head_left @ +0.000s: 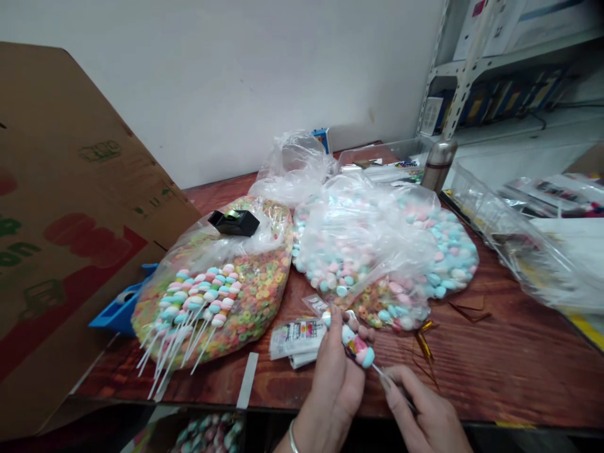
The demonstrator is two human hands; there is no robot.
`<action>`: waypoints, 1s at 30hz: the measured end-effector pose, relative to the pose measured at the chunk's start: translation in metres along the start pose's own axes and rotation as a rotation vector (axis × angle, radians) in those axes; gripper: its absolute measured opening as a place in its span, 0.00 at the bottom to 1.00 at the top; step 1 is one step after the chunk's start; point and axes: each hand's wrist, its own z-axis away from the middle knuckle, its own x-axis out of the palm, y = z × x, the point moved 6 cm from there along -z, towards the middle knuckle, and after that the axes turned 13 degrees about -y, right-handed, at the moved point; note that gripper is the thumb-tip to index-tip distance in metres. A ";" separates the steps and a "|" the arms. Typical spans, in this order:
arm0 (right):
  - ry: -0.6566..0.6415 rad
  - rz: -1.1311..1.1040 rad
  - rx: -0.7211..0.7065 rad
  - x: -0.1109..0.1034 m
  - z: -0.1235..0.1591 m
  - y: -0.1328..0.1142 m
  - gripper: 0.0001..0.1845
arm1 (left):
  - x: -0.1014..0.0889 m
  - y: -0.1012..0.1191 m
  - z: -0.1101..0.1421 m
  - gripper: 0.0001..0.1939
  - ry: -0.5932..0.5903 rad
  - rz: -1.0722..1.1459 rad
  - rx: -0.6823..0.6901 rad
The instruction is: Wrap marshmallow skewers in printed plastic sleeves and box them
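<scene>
A: What appears at the left?

B: A printed cardboard box [66, 214], with a blue tray [116, 314] beside it. Next, a clear bag of coloured rings [262, 283] bears a pile of candy sticks [201, 296], pastel pieces above white stems, and a black tape dispenser [240, 225].

A: And centrally?

B: Printed packets [302, 330] lie on the dark red wooden table [509, 371]. Just right of them, the left hand [336, 380] is closed around the candy part of the held stick [363, 357], above the table's front edge.

A: How does the held stick look?

B: Soft pieces are threaded in a row: pale blue and white, then a darker pink and yellowish section, with pink and light blue nearest the bare white stem. It slants down to the right; the fingers hide part of the row.

A: Further right?

B: Behind the hands, a bag of marshmallows [330, 270]; the right hand [422, 409] pinches the stem narrowly between thumb and fingers. Beyond stand a metal flask [438, 167] and a clear bin [514, 251]
</scene>
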 end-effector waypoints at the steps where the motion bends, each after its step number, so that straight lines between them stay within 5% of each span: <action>1: 0.020 0.064 -0.048 -0.002 0.002 0.000 0.11 | 0.001 0.004 -0.001 0.13 -0.012 0.004 0.006; 9: 0.199 0.493 -0.348 -0.003 0.015 -0.008 0.11 | 0.000 0.012 -0.004 0.19 -0.037 0.102 -0.116; 19: 0.160 0.337 -0.268 0.006 0.000 -0.012 0.12 | -0.005 -0.010 0.007 0.15 -0.009 0.017 -0.046; 26: 0.158 0.312 -0.258 0.008 0.003 -0.007 0.09 | -0.011 0.033 -0.005 0.09 0.025 0.042 0.078; 30: 0.170 0.281 -0.278 0.013 0.000 -0.009 0.10 | -0.006 0.019 -0.003 0.10 0.008 0.050 0.033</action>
